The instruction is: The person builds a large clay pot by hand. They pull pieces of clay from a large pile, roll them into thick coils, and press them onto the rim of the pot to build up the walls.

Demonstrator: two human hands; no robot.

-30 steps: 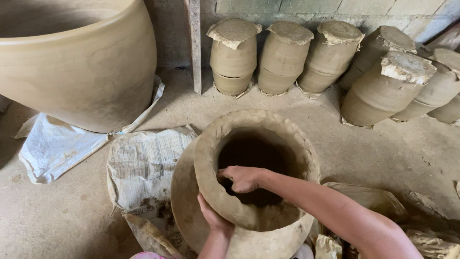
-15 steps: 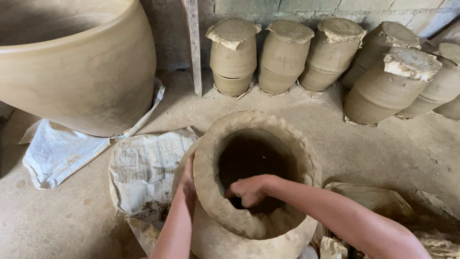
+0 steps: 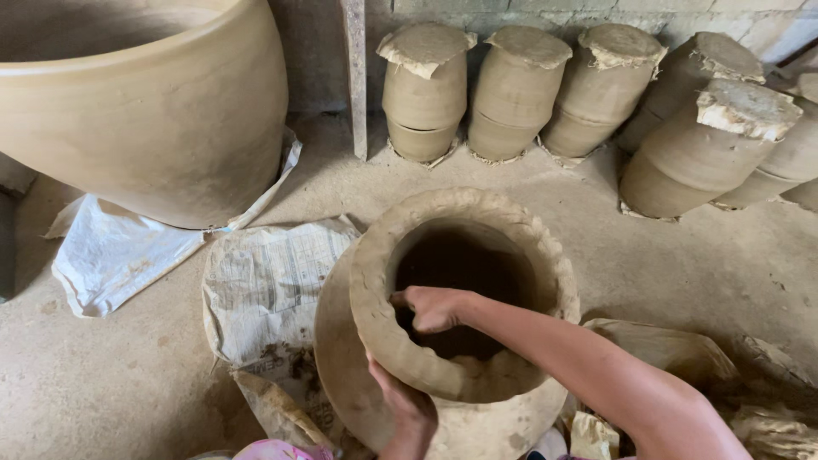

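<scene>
My right hand (image 3: 434, 307) fists inside the half-built brown clay pot's rough thick rim (image 3: 375, 290); left hand (image 3: 400, 400) cups outside; smoothing remains.

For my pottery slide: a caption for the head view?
Left hand outside, right hand inside, pressing the clay pot rim.

Your right hand (image 3: 434, 307) fills part of the pot (image 3: 375, 290) mouth; the far half stays open. A big jar (image 3: 153, 119) blocks the left side.
</scene>
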